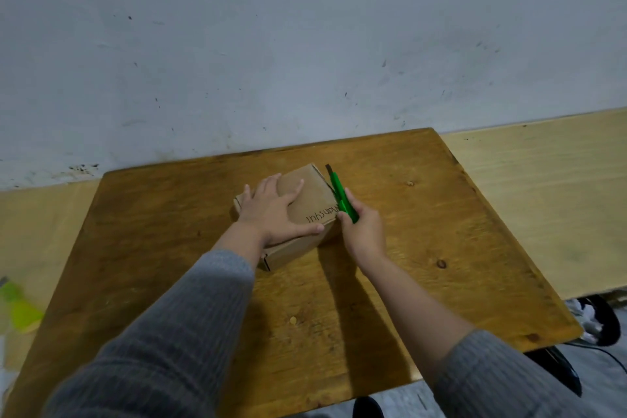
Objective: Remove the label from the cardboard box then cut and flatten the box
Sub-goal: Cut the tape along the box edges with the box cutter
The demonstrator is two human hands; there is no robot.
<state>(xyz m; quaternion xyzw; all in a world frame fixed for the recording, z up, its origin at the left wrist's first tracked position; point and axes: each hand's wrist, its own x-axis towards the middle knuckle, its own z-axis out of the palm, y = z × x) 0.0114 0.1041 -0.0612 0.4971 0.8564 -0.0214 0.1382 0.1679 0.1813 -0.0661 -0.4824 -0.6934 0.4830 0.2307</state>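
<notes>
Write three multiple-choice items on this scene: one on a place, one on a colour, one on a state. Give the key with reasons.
1. Where does the cutter lie against the cardboard box?
A. along its right side
B. under it
C. on its left side

2. What colour is the cutter's handle?
A. red
B. green
C. black

3. What is the left hand doing?
A. hanging off the table
B. gripping the cutter
C. pressing flat on the box top

Key: 1 A, the blade runs beside the right edge. 2 B, the handle is bright green. 3 C, the fingers are spread on the lid; the right hand holds the cutter.

Small closed brown cardboard box (307,205) with dark handwriting on top, sitting skewed mid-way across the wooden table (441,231), green utility knife (341,195) along its right edge.
</notes>
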